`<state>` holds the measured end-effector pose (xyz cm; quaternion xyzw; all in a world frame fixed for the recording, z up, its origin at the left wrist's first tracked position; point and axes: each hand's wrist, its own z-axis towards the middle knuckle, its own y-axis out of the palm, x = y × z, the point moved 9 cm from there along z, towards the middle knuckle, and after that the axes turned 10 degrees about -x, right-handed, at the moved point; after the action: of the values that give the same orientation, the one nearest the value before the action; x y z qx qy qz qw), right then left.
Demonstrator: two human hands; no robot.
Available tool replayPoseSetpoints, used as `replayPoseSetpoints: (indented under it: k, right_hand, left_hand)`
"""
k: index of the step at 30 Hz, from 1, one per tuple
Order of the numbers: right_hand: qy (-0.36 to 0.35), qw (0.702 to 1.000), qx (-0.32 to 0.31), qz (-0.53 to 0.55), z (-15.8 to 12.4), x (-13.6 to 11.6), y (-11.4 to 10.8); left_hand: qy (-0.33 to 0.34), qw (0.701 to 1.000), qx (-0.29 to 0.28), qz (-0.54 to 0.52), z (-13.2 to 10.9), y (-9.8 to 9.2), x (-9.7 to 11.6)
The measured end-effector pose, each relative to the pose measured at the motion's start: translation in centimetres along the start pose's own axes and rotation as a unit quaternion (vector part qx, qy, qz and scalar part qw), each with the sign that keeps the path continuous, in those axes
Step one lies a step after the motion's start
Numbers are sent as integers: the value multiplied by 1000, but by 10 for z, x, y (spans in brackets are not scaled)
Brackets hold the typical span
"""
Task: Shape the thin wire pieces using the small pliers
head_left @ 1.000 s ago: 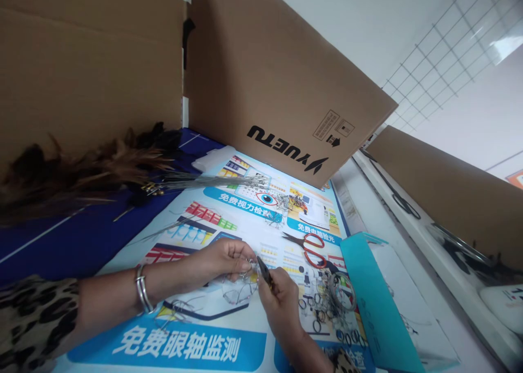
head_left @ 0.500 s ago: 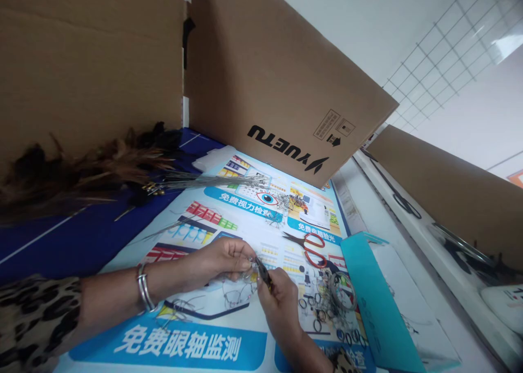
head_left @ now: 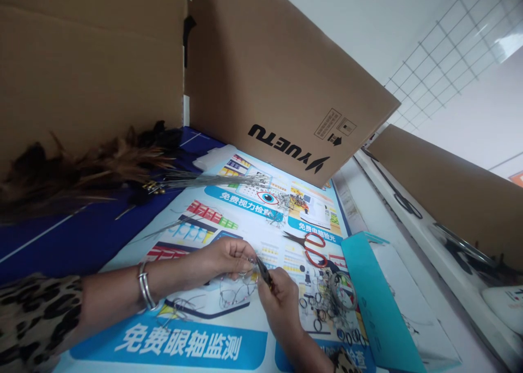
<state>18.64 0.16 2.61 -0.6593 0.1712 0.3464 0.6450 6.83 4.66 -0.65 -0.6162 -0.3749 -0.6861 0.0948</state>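
Feathers [head_left: 93, 166] lie at far left; wires [head_left: 208, 181] extend beside them onto the poster [head_left: 251, 347]. Above it, your left hand [head_left: 232, 257] has its grip pinched on a small wire piece [head_left: 252, 261]. Pliers [head_left: 265, 274], tips at this piece, contact unclear, are clamped in your right hand [head_left: 281, 294]. Farther right: scissors [head_left: 314, 248], rings [head_left: 335, 303], teal box [head_left: 378, 302].

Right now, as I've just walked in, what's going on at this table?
A person is working with both hands over a printed sheet. The left hand pinches a fine wire piece, too small to make out clearly. The right hand holds a pliers-like tool, its tips close to that piece. Red-handled scissors lie unheld beyond the hands. A heap of rings and wire sits beside a teal box.
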Motion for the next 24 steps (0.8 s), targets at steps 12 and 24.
replayPoseSetpoints:
  k: [12, 24]
  right_hand:
    - [2, 1000, -6, 11, 0, 3, 1]
    - [-4, 1000, -1, 14, 0, 1, 0]
  left_hand:
    - [-29, 999, -25, 10, 0, 4, -3]
    - [-10, 1000, 0, 7, -1, 1, -7]
